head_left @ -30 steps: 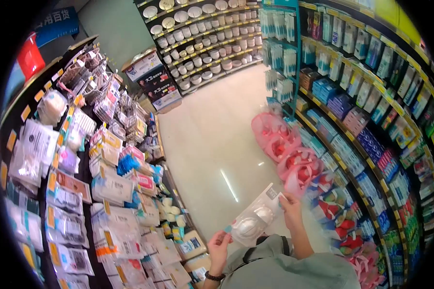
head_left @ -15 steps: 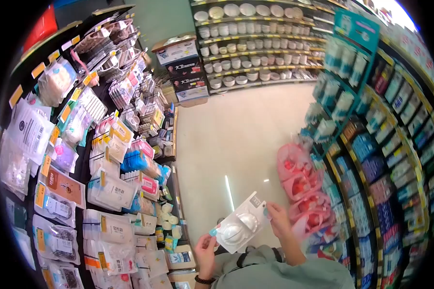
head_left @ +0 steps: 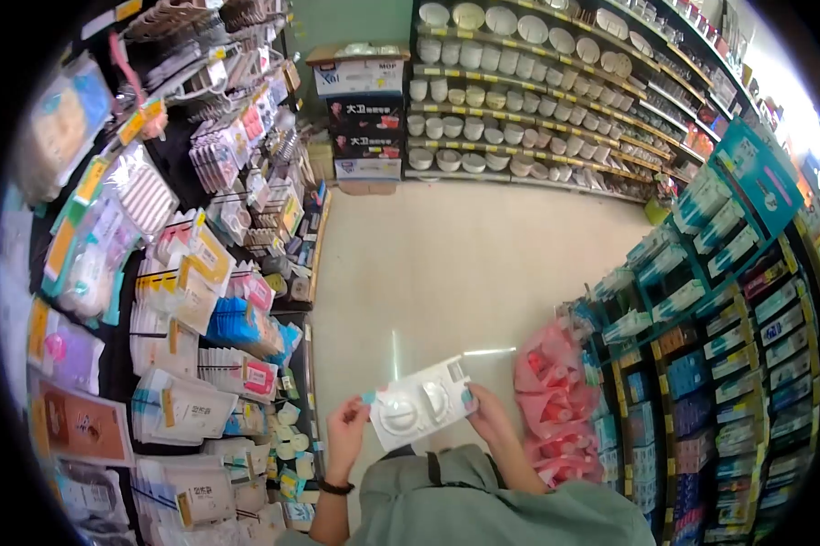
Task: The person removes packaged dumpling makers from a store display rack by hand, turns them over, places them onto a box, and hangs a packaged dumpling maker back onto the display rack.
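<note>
A white blister pack [head_left: 421, 406] with two rounded white shapes is held low in front of my body, tilted up to the right. My right hand [head_left: 489, 414] pinches its right edge, beside a small teal patch. At the left edge, my left hand [head_left: 346, 426] has its fingertips closed on the corner by another teal patch. A dark bracelet [head_left: 335, 488] circles my left wrist. What the pack contains is too small to make out.
Hanging packets [head_left: 187, 405] crowd the rack on my left. Red items in pink plastic [head_left: 556, 391] stand on the floor at right, below a teal display stand [head_left: 715, 218]. Stacked boxes [head_left: 364, 118] and shelves of bowls [head_left: 492, 132] line the back; pale floor [head_left: 410, 264] lies between.
My view has turned to the right and levelled. The blister pack, still between both hands, now sits further left in view and lies flatter.
</note>
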{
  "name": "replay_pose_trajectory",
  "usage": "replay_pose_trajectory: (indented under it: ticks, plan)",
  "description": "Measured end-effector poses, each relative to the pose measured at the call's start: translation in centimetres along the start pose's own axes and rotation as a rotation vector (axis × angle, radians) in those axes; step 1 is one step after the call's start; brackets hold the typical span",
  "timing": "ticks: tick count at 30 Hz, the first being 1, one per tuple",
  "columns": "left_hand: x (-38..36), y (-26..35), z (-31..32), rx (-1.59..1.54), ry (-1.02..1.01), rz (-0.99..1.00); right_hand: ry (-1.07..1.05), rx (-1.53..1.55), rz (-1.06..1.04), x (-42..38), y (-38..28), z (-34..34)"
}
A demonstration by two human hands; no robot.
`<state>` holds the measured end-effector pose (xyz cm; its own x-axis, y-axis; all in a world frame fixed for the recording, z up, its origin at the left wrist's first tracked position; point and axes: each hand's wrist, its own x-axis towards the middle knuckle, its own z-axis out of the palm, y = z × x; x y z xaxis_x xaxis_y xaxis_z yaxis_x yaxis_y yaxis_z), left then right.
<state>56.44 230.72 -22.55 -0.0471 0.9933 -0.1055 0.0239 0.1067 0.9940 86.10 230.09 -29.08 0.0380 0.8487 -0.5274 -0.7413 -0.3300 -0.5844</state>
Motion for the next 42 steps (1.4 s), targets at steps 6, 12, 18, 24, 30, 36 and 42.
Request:
replay_pose_trajectory:
  ticks: [6, 12, 18, 24, 30, 36, 42]
  plan:
    - [10.9, 2.6, 0.7, -0.072, -0.019, -0.007, 0.114, -0.103, 0.005, 5.4, -3.3, 5.5]
    - [20.2, 1.7, 4.1, -0.001, -0.108, -0.091, 0.183, -0.143, -0.025, 15.4, -4.8, 4.0]
    - [31.2, 1.0, 9.4, 0.097, -0.209, -0.156, 0.27, -0.176, 0.015, 26.8, -11.2, 3.7]
    - [44.6, 5.2, 15.5, 0.072, -0.324, -0.095, 0.219, -0.256, -0.017, 37.6, -21.2, 6.8]
    - [54.3, 7.4, 18.7, 0.047, -0.262, -0.06, 0.179, -0.204, -0.105, 46.2, -28.7, 11.5]
    - [64.2, 7.9, 20.5, -0.084, -0.157, -0.097, 0.183, -0.251, -0.062, 52.6, -33.0, 15.2]
    - [76.0, 6.3, 20.9, -0.184, -0.065, -0.136, 0.09, -0.247, -0.043, 62.4, -36.1, 19.0]
